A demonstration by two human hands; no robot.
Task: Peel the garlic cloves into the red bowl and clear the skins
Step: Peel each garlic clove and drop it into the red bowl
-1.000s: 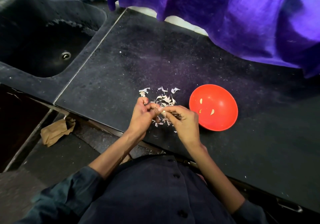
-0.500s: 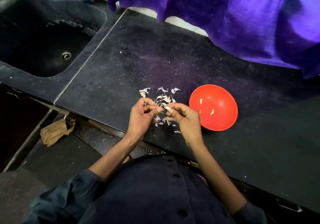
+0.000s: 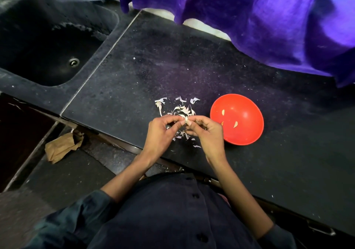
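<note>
Here both hands pinch a pale, papery-skinned garlic clove [image 3: 186, 121].

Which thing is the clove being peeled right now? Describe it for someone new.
On the dark countertop, left of the red bowl, both hands meet above the scattered garlic skins. The garlic clove is the pale piece pinched between their fingertips, unlike the three peeled cloves lying inside the bowl.
</note>
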